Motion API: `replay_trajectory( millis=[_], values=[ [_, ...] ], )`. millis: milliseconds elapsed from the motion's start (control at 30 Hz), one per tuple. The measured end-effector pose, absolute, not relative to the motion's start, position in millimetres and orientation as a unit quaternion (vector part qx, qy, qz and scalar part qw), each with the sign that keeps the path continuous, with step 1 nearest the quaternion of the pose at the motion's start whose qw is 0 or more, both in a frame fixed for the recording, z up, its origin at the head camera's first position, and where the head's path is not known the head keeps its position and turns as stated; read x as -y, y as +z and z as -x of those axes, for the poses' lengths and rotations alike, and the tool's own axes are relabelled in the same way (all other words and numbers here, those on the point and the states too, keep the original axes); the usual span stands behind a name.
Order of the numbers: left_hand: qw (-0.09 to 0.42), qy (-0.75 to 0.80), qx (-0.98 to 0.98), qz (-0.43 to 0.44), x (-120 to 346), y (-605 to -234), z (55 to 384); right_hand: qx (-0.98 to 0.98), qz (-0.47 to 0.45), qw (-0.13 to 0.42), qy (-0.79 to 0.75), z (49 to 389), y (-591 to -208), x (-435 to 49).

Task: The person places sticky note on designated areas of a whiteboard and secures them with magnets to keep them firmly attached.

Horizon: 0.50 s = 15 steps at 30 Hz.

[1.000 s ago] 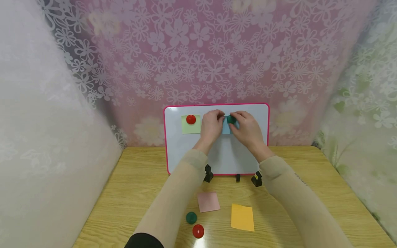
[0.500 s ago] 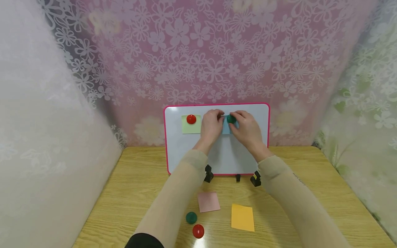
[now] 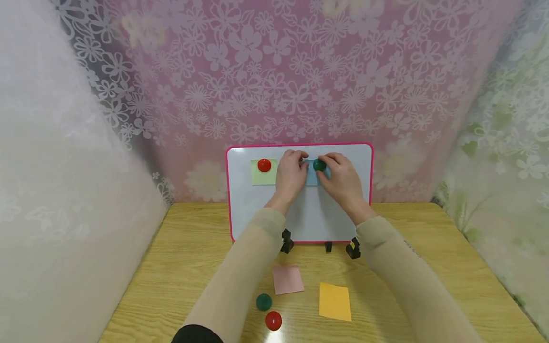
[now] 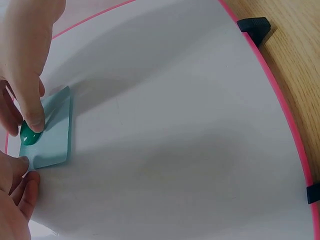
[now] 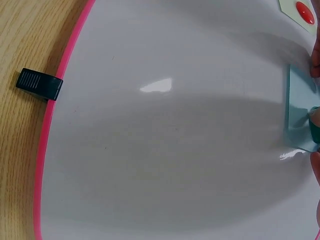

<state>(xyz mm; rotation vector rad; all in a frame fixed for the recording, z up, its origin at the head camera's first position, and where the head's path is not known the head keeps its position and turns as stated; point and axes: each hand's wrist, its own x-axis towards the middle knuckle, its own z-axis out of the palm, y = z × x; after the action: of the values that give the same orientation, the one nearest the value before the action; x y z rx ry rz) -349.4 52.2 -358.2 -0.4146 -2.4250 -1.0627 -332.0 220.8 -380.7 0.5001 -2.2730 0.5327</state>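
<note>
Right hand: on my head feed the right hand (image 3: 343, 180) pinches a green magnet (image 3: 319, 165) between thumb and fingers.
Green magnet: over the upper part of the blue sticky note; I can't tell whether it bears on the paper.
Blue sticky note: on the whiteboard (image 3: 257, 209), between both hands, its lower part (image 3: 312, 178) showing.
Left hand: fingers bent, the left hand (image 3: 290, 175) is at the note's near side; my left wrist feed shows its thumb over a note corner, but I can't tell whether it grips the paper.
Pinned pair: to the left of that hand I see a red magnet (image 3: 264, 165) on a light green sticky note (image 3: 263, 179).
Whiteboard: pink-rimmed, standing on the wooden table (image 3: 188, 267), with black feet (image 3: 353, 248) along its lower edge.
Tabletop: nearer me lie a pink sticky note (image 3: 288, 280) and, to its right, an orange-yellow sticky note (image 3: 335, 302).
Loose magnets: a second green magnet (image 3: 263, 302) just beside a second red magnet (image 3: 273, 320), apart from each other.
Backdrop: pink floral cloth (image 3: 274, 81) behind the board.
</note>
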Motion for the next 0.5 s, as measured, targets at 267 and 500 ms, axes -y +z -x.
replay_trajectory(
  millis=[267,500],
  values=[
    [0.226,-0.389,0.880,0.154,-49.3,-359.7,349.7,0.875,-0.189,0.390,0.216,329.9,-381.1,-222.8],
    [0.221,-0.402,0.874,0.161,-45.8,-364.3,349.2,0.857,-0.194,0.415,0.236,329.3,-386.8,-225.3]
  ],
)
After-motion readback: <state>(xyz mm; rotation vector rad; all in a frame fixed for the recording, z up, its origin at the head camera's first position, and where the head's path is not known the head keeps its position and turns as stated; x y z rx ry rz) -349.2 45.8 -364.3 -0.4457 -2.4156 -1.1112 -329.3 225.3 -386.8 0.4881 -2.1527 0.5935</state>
